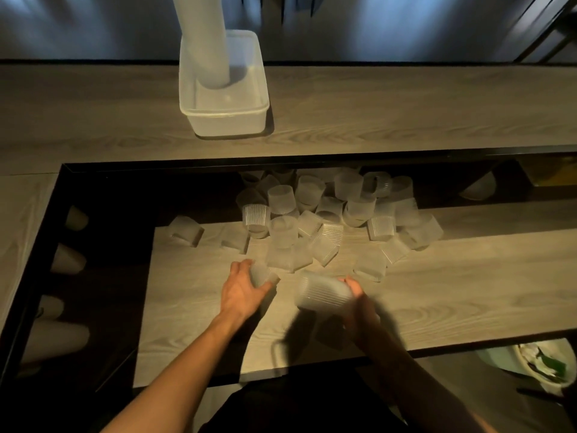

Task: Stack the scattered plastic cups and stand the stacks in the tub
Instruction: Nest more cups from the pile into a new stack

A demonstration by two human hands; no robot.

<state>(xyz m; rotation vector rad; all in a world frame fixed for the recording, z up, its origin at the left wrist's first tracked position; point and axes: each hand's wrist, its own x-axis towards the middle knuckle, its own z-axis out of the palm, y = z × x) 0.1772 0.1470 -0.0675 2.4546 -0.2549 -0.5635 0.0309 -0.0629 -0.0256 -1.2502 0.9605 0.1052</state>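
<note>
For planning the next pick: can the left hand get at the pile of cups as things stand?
Likely yes for reach: the pile lies just ahead of the left hand, with nothing between. But that hand grips a cup, so it is not free.

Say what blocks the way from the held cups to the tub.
A heap of loose translucent plastic cups lies between the left hand, the right hand and the white rectangular plastic tub beyond; lifting over should clear it.

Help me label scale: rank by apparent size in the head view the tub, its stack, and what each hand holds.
1. tub
2. tall stack, cropped at top
3. ribbed cups in right hand, blurred
4. cup in left hand, partly covered
Held ones are nearer the camera.
</note>
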